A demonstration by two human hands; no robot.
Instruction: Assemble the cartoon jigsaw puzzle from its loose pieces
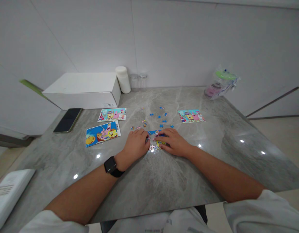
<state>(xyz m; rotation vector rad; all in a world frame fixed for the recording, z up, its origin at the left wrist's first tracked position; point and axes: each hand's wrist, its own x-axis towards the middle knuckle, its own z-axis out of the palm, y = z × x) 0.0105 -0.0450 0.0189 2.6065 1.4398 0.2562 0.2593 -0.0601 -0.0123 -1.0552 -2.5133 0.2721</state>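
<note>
A partly joined jigsaw puzzle [153, 132] lies flat on the table between my two hands, its pieces blue, yellow and pink, with a gap in the middle. At its left edge, my left hand [137, 142] is closed, with curled fingertips against the border; a black watch [111, 165] is on that wrist. From the other side my right hand [175, 141] grips the puzzle, fingers over the top part and thumb lower down. The fingers cover much of the right half. Just beyond lie several loose blue puzzle pieces [161, 126] and some multicoloured pieces [138, 127].
Two cartoon picture cards, an upper card [112, 115] and a lower card [103, 134], lie left; another card [192, 116] lies right. Behind stand a white box [81, 90], a white bottle [123, 80], clear jars [143, 82] and a bagged green-lidded container [221, 84]. A phone [68, 120] lies left.
</note>
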